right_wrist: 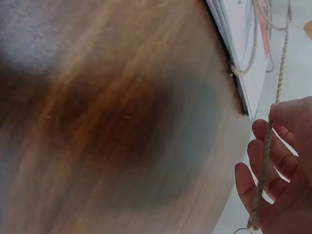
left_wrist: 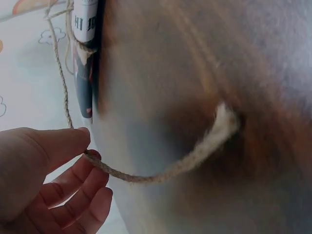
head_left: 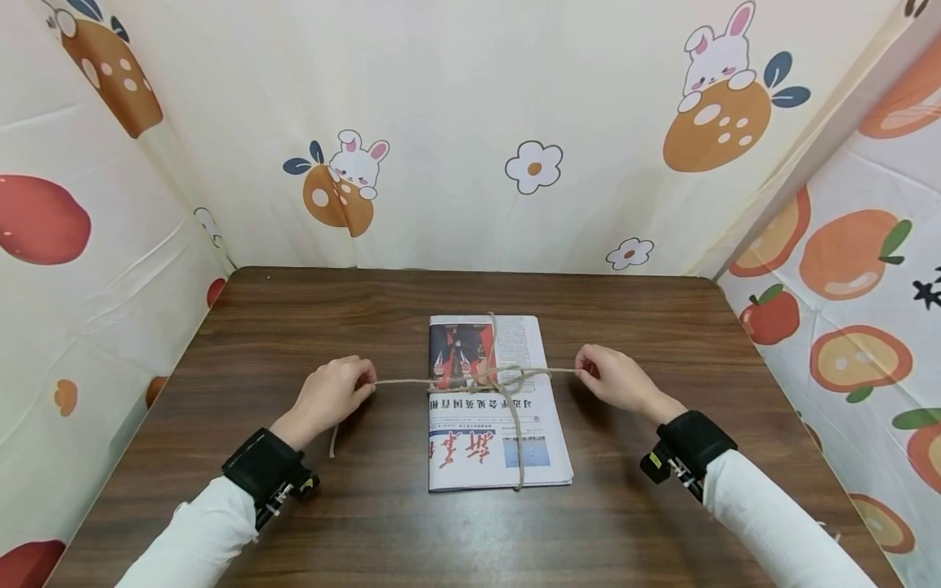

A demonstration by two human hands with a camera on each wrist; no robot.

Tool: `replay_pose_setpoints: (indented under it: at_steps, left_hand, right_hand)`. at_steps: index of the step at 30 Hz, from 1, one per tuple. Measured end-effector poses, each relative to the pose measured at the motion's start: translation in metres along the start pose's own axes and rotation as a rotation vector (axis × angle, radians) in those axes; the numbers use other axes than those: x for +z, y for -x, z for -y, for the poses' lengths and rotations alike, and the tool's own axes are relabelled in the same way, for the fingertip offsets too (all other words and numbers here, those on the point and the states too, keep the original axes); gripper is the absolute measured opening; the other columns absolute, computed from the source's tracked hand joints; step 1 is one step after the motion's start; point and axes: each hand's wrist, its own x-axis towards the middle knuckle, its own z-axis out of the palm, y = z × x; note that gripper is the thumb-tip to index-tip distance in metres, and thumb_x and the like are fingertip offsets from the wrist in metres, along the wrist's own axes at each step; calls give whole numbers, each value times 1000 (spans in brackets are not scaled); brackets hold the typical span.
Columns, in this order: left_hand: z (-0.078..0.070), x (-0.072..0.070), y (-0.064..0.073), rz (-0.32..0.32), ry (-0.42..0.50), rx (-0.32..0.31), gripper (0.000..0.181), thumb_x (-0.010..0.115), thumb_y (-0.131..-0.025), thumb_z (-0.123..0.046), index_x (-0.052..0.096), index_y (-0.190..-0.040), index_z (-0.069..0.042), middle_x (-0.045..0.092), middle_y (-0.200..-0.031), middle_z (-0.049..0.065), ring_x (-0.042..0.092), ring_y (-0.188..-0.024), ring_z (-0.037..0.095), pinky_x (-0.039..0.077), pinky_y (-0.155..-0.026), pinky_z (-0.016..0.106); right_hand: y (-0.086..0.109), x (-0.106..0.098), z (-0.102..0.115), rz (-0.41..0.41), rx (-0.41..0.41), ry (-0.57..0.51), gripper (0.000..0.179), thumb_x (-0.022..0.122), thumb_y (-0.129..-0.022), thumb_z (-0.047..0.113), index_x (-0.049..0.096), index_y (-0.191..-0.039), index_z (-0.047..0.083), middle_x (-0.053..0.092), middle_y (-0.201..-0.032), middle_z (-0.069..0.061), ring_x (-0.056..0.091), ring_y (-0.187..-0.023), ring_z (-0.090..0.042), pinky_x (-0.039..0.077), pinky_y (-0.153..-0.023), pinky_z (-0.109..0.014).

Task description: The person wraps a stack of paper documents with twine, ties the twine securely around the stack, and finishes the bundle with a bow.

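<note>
A folded stack of newspapers [head_left: 478,449] lies on the table with twine [head_left: 519,433] wrapped around it lengthwise and crosswise, crossing in a loose loop near the middle. To its left, my left hand [head_left: 334,396] pinches one length of the twine between thumb and index finger; a short tail [left_wrist: 195,155] curves out past the fingertips in the left wrist view. On the other side my right hand [head_left: 617,377] pinches the opposite length, whose end [right_wrist: 258,200] runs across the palm in the right wrist view. Both lengths stretch nearly straight from the crossing to the hands.
The brown wood-grain table [head_left: 309,314] reaches back to a cream curtain [head_left: 456,98] printed with rabbits and flowers. Fruit-patterned sheets hang along the left and right sides. A black strap with a small camera [head_left: 268,474] sits on each wrist.
</note>
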Motion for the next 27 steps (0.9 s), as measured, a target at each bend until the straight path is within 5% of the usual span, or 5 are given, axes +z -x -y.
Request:
replay_pose_setpoints:
  at_steps: [8,12,27]
  left_hand:
    - [-7,9,-4,97,-34,7,9,71,-79,-17,62,-79,-15,54,-73,-3,48,-60,10,40,-52,28]
    - [-15,11,-10,96,-43,7,9,71,-78,-18,63,-81,-15,53,-75,-3,48,-62,11,40,-53,29]
    - [-79,28,-49,78,9,114,6,67,-82,-21,64,-82,-16,55,-75,-4,47,-64,10,41,-56,28]
  right_hand:
    - [2,11,6,20,-60,37,13,67,-81,9,55,-79,15,51,-72,4,45,-63,-10,37,-56,-26]
    - [0,14,10,20,-70,39,12,66,-80,9,56,-81,14,52,-73,4,46,-64,-10,39,-57,-27]
    - [-28,27,49,-11,-110,16,10,62,-85,11,62,-95,12,60,-89,0,53,-72,-9,43,-62,-27]
